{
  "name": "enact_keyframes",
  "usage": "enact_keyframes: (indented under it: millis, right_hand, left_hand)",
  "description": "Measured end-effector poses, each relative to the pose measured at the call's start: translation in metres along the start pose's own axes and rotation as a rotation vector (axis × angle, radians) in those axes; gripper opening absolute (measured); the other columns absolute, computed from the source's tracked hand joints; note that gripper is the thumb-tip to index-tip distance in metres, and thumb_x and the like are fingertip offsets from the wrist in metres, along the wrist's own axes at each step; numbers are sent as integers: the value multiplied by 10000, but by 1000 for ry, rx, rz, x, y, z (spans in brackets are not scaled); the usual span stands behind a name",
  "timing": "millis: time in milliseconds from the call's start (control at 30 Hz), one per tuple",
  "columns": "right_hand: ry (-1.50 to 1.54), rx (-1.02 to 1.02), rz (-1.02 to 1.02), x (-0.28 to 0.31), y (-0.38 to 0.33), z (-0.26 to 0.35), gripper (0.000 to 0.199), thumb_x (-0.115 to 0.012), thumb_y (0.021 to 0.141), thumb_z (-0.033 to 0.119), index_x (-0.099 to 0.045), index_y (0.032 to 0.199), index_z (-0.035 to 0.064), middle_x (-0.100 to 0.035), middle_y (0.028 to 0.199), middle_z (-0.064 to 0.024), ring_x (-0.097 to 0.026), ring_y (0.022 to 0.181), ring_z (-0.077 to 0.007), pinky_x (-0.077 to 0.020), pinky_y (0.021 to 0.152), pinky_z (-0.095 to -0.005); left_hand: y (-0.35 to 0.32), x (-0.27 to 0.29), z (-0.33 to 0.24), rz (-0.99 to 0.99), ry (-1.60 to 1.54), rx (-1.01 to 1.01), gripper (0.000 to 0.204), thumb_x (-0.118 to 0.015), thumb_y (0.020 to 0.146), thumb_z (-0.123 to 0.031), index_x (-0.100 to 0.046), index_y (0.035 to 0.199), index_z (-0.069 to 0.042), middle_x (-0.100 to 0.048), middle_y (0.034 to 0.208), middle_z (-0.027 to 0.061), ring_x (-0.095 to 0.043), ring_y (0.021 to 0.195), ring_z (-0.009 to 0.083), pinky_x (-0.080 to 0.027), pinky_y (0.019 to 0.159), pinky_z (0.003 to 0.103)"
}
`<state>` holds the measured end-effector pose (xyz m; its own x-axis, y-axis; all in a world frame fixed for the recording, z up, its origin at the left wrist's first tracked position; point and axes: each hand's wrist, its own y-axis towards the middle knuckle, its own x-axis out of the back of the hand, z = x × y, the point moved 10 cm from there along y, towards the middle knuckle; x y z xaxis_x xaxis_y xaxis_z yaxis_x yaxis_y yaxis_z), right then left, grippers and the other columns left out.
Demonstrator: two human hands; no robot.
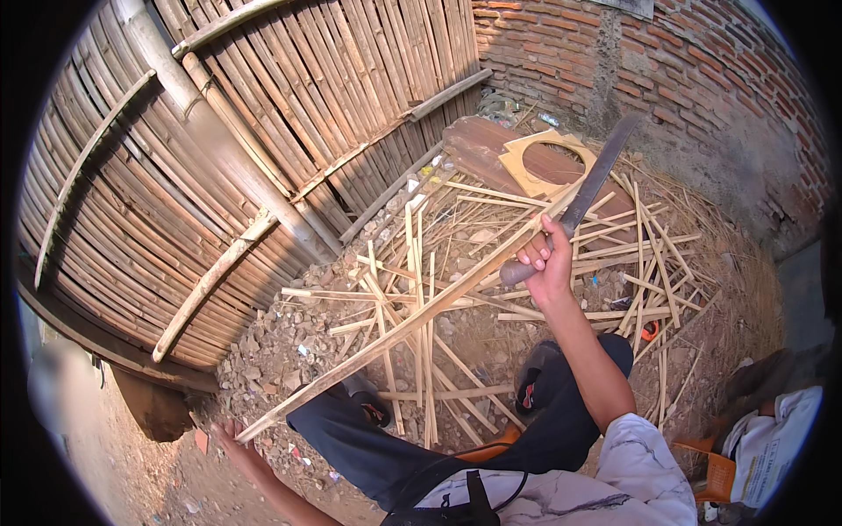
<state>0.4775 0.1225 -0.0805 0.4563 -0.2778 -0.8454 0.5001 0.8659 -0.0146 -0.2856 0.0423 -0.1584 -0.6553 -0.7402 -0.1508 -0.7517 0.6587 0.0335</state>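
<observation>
A long bamboo strip (377, 337) runs slantwise across my lap, from the lower left up to the upper right. My left hand (239, 447) is closed at its near end, thumb and fingers about the tip. In my right hand (550, 265) is the handle of a machete (600, 180), its long dark blade pointing up and away to the right. The strip passes right beside this hand and the blade; whether the fingers also touch it I cannot tell. Below, many split bamboo strips (424, 307) lie crisscrossed on the ground between and beyond my feet.
A bamboo-slat wall (324, 96) stands at the left, meeting a brick wall (561, 53) at the back. A square board with a round hole (531, 181) rests on a brown plank (478, 145). Stones and rubble (263, 351) cover the ground. At the lower right is a white sack (781, 438).
</observation>
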Motion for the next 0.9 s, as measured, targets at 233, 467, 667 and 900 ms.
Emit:
enact_keyframes:
  millis: [233, 467, 667, 900]
  right_hand:
    - [2, 40, 10, 15, 0, 10, 186, -561, 992, 270, -595, 992, 87, -295, 513, 82, -303, 418, -60, -363, 498, -251]
    - [65, 7, 81, 5, -9, -3, 226, -534, 966, 303, -593, 998, 87, -289, 526, 73, -304, 423, -71, -369, 507, -261]
    - [-206, -90, 5, 23, -6, 4, 327, -589, 1018, 330, -637, 1119, 23, -307, 539, 87, -313, 427, -57, -354, 489, -256]
    - [-1119, 120, 104, 28, -10, 4, 514, -597, 1024, 456, -696, 994, -47, -525, 554, -3, -425, 469, -88, -367, 466, -307]
  left_hand:
    - [-149, -153, -183, 364, 692, -733, 638, -661, 975, -432, -506, 1407, 11, -561, 1407, 175, -524, 1294, 330, -347, 1135, 473]
    - [-290, -295, -86, 1532, 1035, -383, 634, -682, 965, -494, -559, 1355, -10, -693, 1066, 171, -707, 928, 258, -549, 801, 386]
    - [-306, -292, -28, 1725, 672, -16, 382, -526, 1091, -340, -659, 1052, 15, -662, 763, 157, -631, 705, 243, -494, 688, 373]
    - [-300, -293, -17, 1480, 770, -26, 501, -397, 1115, -423, -574, 958, 18, -597, 715, 189, -603, 688, 361, -475, 679, 440]
